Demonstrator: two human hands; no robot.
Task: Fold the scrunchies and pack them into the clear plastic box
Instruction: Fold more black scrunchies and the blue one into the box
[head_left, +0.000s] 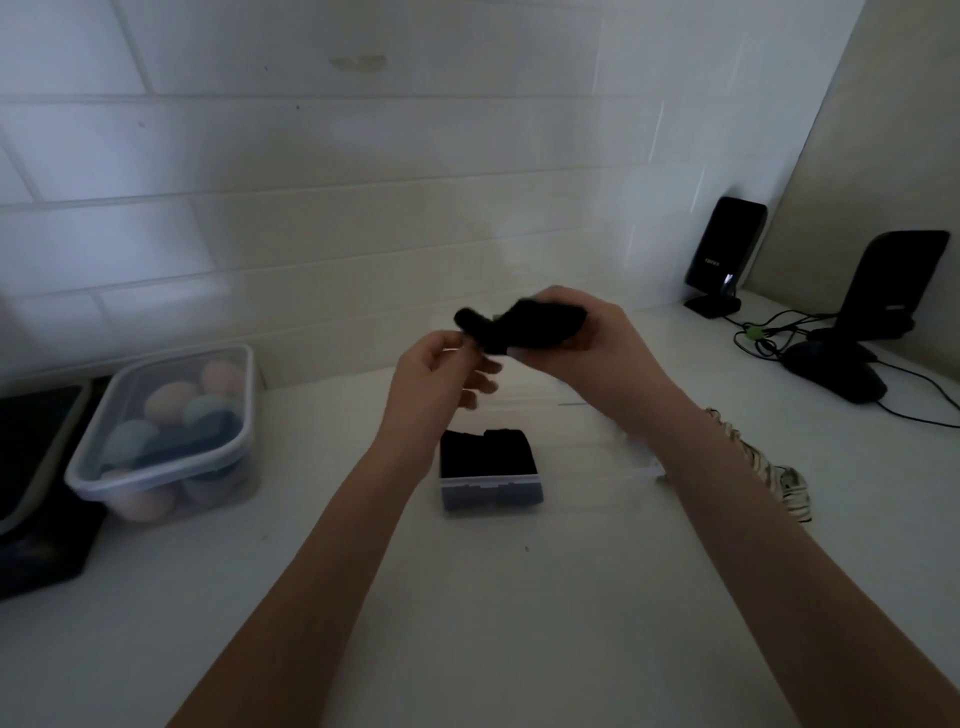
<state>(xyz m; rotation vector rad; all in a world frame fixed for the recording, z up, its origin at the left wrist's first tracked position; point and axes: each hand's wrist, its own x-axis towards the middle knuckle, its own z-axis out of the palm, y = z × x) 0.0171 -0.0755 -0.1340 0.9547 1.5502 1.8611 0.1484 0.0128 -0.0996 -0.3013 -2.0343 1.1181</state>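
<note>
Box (491, 486) holds two folded black ones – both hands, left (441, 379) and right (587, 338), pinch a third scrunchie (519, 325), mid-fold; striped one (779, 475) waits.

1. A black scrunchie (524, 325) is held above a white countertop (467, 597).
2. Black scrunchies (485, 452) fill the clear plastic box (491, 491).
3. A striped, seemingly black-and-white scrunchie (779, 478) lies toward the right edge.
4. Pastel peach, green and blue balls (176, 410) sit near the left edge.

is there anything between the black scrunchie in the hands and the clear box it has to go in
Nothing visible. The black scrunchie is held by both hands above the open clear box, which already holds dark folded fabric at its left end.
</note>
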